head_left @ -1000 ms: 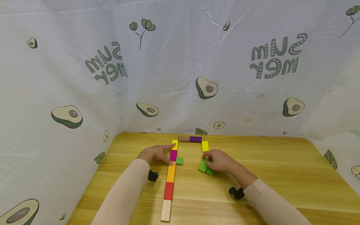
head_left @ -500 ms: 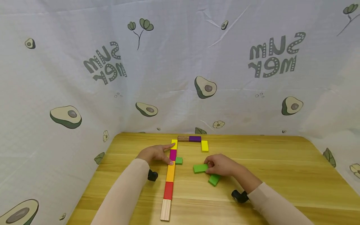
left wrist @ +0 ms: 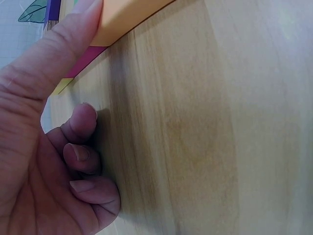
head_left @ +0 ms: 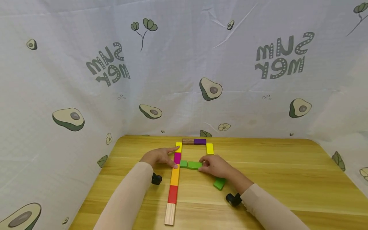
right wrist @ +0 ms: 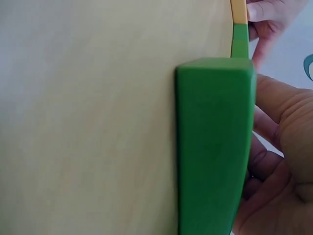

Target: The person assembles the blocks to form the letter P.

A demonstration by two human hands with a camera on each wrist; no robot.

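My right hand [head_left: 217, 166] pinches the right end of a flat green block [head_left: 194, 165], lying crosswise close to a small green block [head_left: 183, 164]. That small block sits against the right side of a column of blocks. My left hand [head_left: 159, 157] rests on this column, index fingertip on a yellow block [head_left: 179, 146] and thumb [left wrist: 73, 39] at the orange block [head_left: 174, 176]. A magenta block [head_left: 177, 158] shows between those fingers. Another green block [head_left: 219, 184] lies tilted below my right hand; in the right wrist view this green block [right wrist: 212, 147] looms large beside the palm.
Farther down the column come a red block [head_left: 172, 194] and a pale wood block [head_left: 170, 214]. A brown block [head_left: 188, 141] and a purple block [head_left: 200, 141] form the top row, with a second yellow block [head_left: 210, 148] below its right end. A patterned cloth [head_left: 178, 64] hangs behind the table.
My right hand has separated one green block from the other, turned it crosswise and moved it left beside the small green block. The other green block stays behind. My left hand has not moved.
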